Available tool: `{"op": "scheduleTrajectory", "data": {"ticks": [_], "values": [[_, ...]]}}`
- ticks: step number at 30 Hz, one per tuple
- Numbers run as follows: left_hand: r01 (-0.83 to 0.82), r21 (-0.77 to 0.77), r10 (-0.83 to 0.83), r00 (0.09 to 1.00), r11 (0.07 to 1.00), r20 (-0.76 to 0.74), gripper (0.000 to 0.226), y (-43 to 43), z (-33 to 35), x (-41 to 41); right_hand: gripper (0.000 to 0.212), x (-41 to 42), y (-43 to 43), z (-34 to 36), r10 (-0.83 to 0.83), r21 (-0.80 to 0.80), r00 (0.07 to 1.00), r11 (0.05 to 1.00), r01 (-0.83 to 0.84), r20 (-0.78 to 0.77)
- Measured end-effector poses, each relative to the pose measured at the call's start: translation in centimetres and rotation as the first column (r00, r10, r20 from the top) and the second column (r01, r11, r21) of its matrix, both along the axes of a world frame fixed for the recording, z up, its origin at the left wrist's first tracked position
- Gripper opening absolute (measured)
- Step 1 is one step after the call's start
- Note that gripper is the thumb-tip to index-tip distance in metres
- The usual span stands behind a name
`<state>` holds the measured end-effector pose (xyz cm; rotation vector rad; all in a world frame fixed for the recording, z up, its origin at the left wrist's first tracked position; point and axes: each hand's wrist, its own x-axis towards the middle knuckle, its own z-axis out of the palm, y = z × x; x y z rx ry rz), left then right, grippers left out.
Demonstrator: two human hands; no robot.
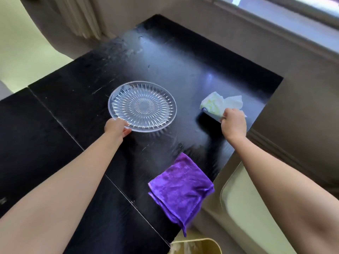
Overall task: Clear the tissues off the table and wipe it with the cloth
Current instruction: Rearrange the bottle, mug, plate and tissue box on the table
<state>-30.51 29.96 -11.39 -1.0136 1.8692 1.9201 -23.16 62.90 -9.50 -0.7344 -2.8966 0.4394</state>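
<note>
A crumpled white tissue (218, 103) lies near the right edge of the black table (165, 66). My right hand (233, 123) is closed on the tissue's near side. A clear cut-glass plate (142, 106) rests on the middle of the table, and my left hand (116, 127) pinches its near rim. A folded purple cloth (180, 187) lies at the table's near right edge, one corner hanging over the side. Neither hand touches the cloth.
The tabletop carries streaks and smears toward its far end. A pale yellow bin (196, 246) stands below the table's near right corner. A cream cushioned seat (244, 208) sits to the right, and a window sill (275, 19) runs along the far right.
</note>
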Motion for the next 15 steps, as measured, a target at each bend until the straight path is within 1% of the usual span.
{"op": "scheduleTrajectory", "data": {"ticks": [3, 7, 8, 10, 11, 15], "values": [[-0.07, 0.018, 0.071, 0.997, 0.997, -0.015, 0.026, -1.9, 0.4, 2.6, 0.013, 0.1, -3.3, 1.1, 0.107, -0.066, 0.992, 0.992, -0.111, -0.065], [-0.212, 0.116, 0.214, 0.977, 0.97, -0.006, 0.019, -4.8, 1.3, 6.2, 0.012, 0.6, -8.2, 2.1, 0.241, -0.111, 0.962, 0.96, -0.256, -0.127], [-0.242, 0.139, 0.246, 0.969, 0.96, -0.011, 0.022, -5.7, 1.6, 7.1, 0.011, 0.8, -9.5, 2.3, 0.265, -0.115, 0.954, 0.953, -0.281, -0.14], [-0.292, 0.156, 0.3, 0.954, 0.944, -0.031, 0.04, -7.4, 2.3, 9.0, 0.011, 1.1, -11.7, 2.7, 0.311, -0.12, 0.937, 0.936, -0.331, -0.159], [-0.315, 0.152, 0.324, 0.945, 0.937, -0.041, 0.045, -8.4, 2.8, 10.0, 0.011, 1.3, -12.9, 2.9, 0.337, -0.125, 0.927, 0.925, -0.359, -0.167], [-0.405, 0.125, 0.412, 0.91, 0.906, -0.042, 0.045, -12.0, 4.1, 14.5, 0.012, 2.2, -17.5, 3.5, 0.427, -0.158, 0.883, 0.875, -0.458, -0.197]]}}
